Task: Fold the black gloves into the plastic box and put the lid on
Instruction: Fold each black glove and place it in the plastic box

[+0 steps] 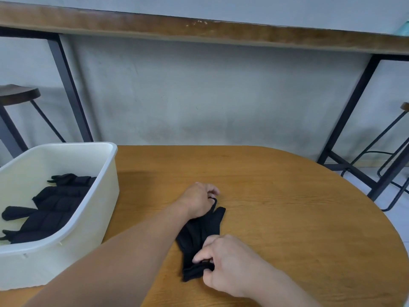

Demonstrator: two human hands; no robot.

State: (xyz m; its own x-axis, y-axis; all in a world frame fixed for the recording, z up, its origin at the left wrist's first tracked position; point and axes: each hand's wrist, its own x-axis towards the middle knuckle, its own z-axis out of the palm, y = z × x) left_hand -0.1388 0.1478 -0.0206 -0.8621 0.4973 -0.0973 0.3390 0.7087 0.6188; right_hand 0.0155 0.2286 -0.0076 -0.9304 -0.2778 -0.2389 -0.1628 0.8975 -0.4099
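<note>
Rounded wooden surface [276, 196]; limp black fabric glove [199, 235] lies lengthwise, left hand [199, 202] pinching far end, right hand [223, 262] pinching near cuff; cream plastic box [93, 218] sits left

Soft, even, rather dim light casts faint shadows on the table [287, 218] beside the left hand [197, 201], with wide-angle bowing toward the edges and mild overall softness.

Your wooden surface [276, 196] is rounded at the far edge. A white plastic box [93, 218] sits at your left. A black glove [199, 235] lies flat near the middle.
</note>
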